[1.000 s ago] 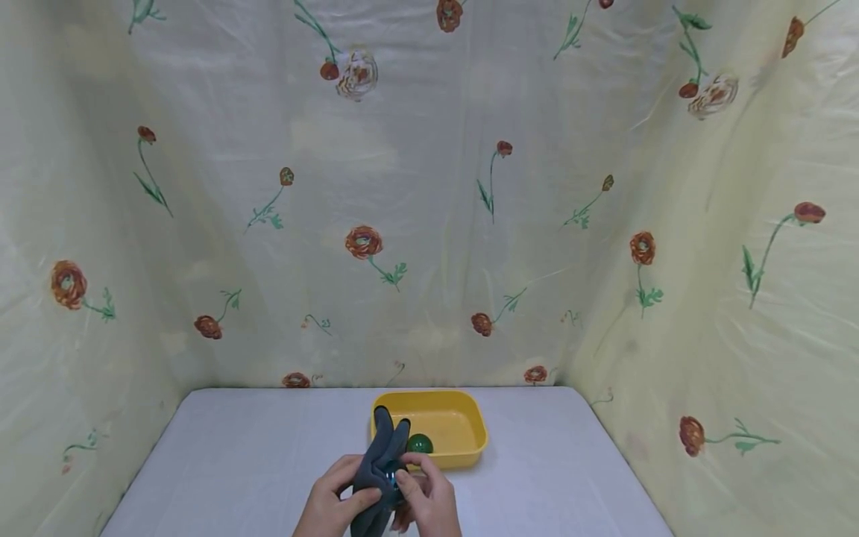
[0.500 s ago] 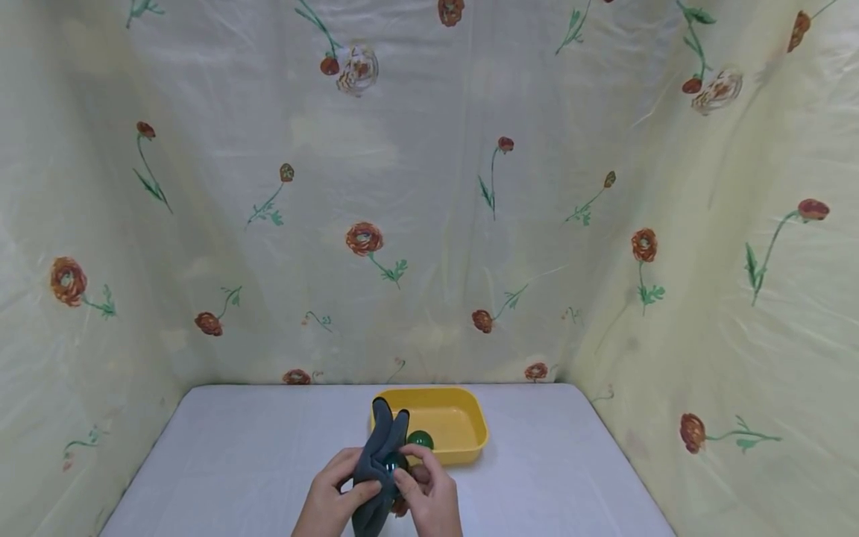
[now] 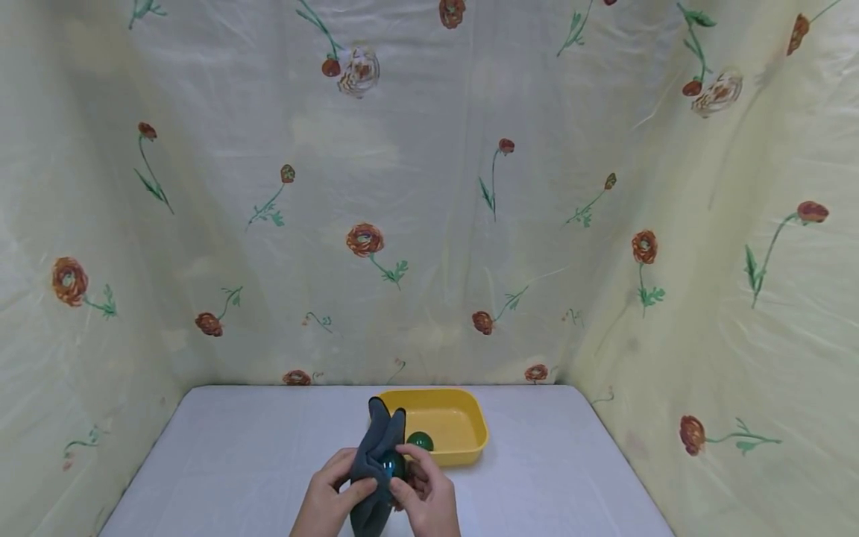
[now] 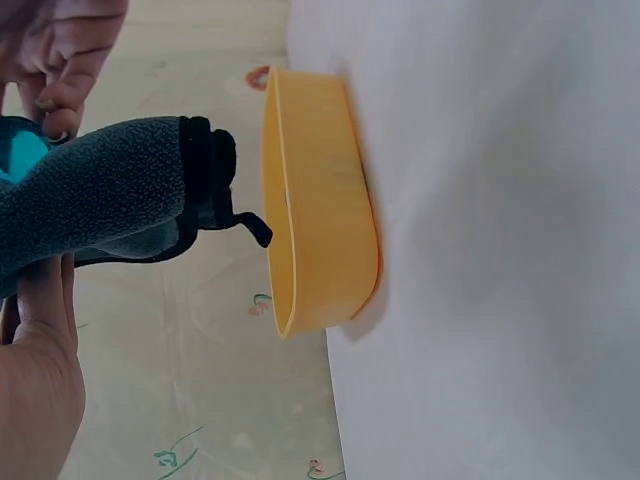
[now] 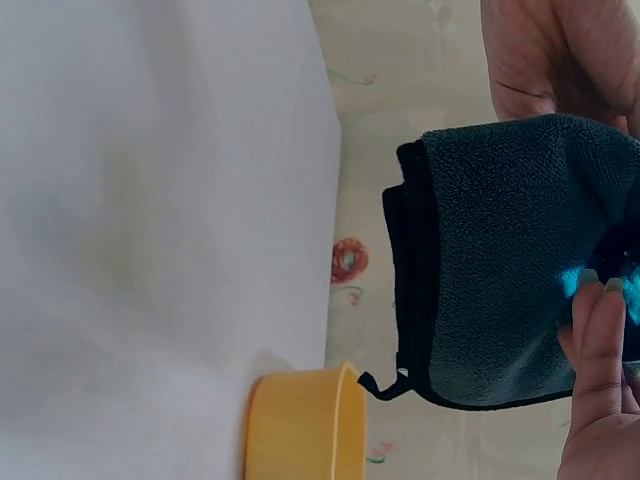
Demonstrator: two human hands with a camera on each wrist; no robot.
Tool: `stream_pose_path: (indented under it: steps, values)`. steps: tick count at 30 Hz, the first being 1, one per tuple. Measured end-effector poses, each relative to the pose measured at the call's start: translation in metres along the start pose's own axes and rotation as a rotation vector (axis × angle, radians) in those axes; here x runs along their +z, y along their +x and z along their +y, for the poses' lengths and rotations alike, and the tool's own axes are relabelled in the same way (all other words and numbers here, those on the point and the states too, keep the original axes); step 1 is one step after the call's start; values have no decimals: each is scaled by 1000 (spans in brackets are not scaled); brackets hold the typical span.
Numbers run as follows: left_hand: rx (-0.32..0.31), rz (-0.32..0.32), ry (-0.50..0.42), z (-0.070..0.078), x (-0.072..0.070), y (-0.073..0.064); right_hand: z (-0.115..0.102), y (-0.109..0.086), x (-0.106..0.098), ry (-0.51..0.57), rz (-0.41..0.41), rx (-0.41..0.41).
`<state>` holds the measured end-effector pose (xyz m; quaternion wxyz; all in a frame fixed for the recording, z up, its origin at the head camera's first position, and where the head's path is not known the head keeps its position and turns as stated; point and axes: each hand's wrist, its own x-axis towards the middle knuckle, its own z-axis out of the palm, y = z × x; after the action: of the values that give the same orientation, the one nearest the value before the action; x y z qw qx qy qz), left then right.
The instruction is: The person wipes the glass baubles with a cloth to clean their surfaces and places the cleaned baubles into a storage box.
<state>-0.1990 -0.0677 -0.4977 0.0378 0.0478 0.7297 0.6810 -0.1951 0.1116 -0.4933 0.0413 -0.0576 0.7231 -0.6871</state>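
In the head view my left hand [image 3: 329, 494] grips a folded dark grey-green microfiber cloth [image 3: 370, 452], thumb on the near side. My right hand [image 3: 431, 496] holds a shiny dark green ball [image 3: 394, 464] against the cloth's right side, between thumb and fingers. A second green ball [image 3: 420, 441] lies in the yellow tub [image 3: 478, 446] just behind the hands. From the right wrist, the cloth [image 5: 500, 250] hangs between both hands, and right fingertips [image 5: 605, 310] touch the ball, mostly hidden in its fold. The left wrist view shows the cloth's [image 4: 110, 185] black hem and loop.
The yellow tub [image 4: 325, 200] stands on a white-covered table [image 3: 235, 462], beyond the raised hands. Flower-printed curtains [image 3: 429, 186] enclose the table at the back and both sides.
The ball in my right hand shows more beside the cloth than a second ago. The cloth's upper ends have shifted slightly left and up. Both hands keep their hold; the tub has stayed put.
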Motion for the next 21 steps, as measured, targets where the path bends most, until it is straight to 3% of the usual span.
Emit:
stream_pose_path:
  steps: [11, 21]
  values:
    - [-3, -3, 10, -4, -3, 0, 2, -3, 1, -28, -49, -45]
    - [-10, -2, 11, -4, -4, 0, 6, -6, 9, -107, -3, -165]
